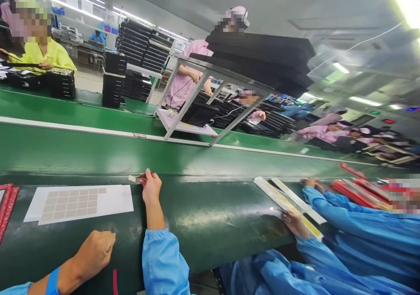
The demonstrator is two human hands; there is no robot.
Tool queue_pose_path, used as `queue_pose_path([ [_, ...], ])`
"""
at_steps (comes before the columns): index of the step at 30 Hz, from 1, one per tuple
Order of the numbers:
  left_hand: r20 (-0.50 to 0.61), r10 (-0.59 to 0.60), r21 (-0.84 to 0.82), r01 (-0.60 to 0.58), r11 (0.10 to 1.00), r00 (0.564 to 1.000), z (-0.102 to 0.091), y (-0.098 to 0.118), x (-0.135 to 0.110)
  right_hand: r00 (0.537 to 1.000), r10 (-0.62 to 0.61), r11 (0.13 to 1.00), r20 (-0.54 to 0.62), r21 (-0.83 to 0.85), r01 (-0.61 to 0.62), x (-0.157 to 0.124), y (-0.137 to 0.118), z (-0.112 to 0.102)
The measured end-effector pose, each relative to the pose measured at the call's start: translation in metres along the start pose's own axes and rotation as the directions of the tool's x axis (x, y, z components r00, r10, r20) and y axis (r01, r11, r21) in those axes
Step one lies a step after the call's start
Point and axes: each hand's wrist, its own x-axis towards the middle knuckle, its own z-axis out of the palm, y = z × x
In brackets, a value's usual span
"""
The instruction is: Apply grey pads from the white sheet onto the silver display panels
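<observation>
The right hand (151, 189) gripped tweezers (144, 175) pointing left, a white label (132, 178) at their tip; the left hand (93, 253) sat closed in a fist

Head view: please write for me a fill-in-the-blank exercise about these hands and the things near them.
The left hand is closed into a ____.
The right hand holds tweezers with a small ____ piece at their tip.
The tan squares lie on a white sheet on the ____ conveyor belt.
Missing words: fist; white; green.
</observation>
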Motion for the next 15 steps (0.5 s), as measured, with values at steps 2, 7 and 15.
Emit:
queue_pose_path([
  [2,0.002,-0.006,-0.016,0.006,1.0,1.0,-0.002,0.001,0.001,1.0,-0.003,1.0,-0.004,0.003,0.003,0.0,0.0,0.0],
  [7,-0.016,-0.012,-0.045,0.012,0.999,1.0,-0.003,-0.001,0.003,1.0,-0.017,1.0,-0.01,0.009,0.017,0.001,0.0,0.0],
  [15,-0.105,-0.038,-0.004,0.038,0.999,0.994,-0.007,0.01,-0.006,0.999,-0.047,0.999,0.014,0.011,0.047,0.002,0.0,0.002],
])
